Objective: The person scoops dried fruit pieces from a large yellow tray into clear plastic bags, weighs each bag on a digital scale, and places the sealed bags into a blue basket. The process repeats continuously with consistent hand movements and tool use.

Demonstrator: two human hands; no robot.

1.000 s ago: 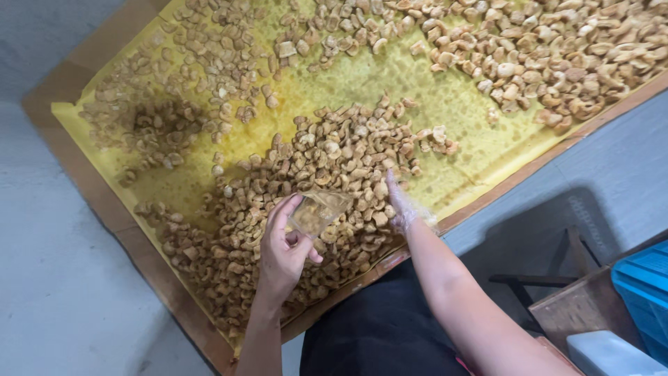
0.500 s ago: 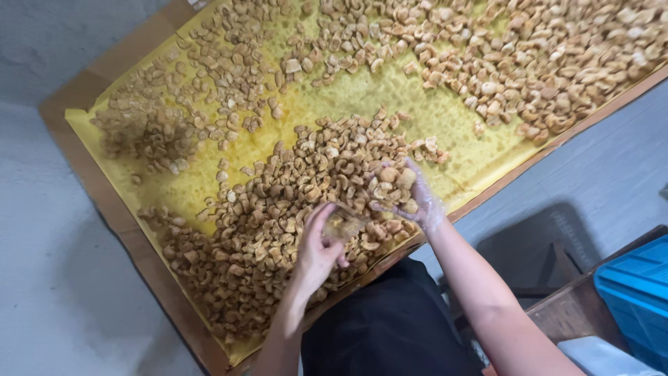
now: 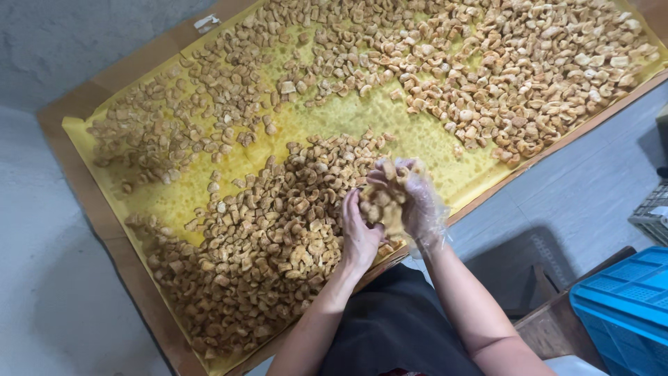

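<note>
A large brown tray [image 3: 83, 209] lined with oily yellow paper [image 3: 348, 125] is covered with small golden-brown fried pieces [image 3: 264, 244]. My right hand [image 3: 417, 205], in a thin clear plastic glove, cups a heap of these pieces [image 3: 386, 198] lifted just above the pile near the tray's front edge. My left hand [image 3: 358, 237] is bare and presses against the same heap from the left, fingers upright. Both hands hold the scoop between them.
More fried pieces [image 3: 529, 69] lie spread across the far and right part of the tray. A blue plastic crate [image 3: 626, 299] stands at the lower right beside a dark wooden piece [image 3: 550, 320]. Grey floor [image 3: 42, 292] surrounds the tray.
My hands came together over the pile and lifted a heap of pieces. Earlier the left hand held a small bunch alone and the right hand reached into the pile.
</note>
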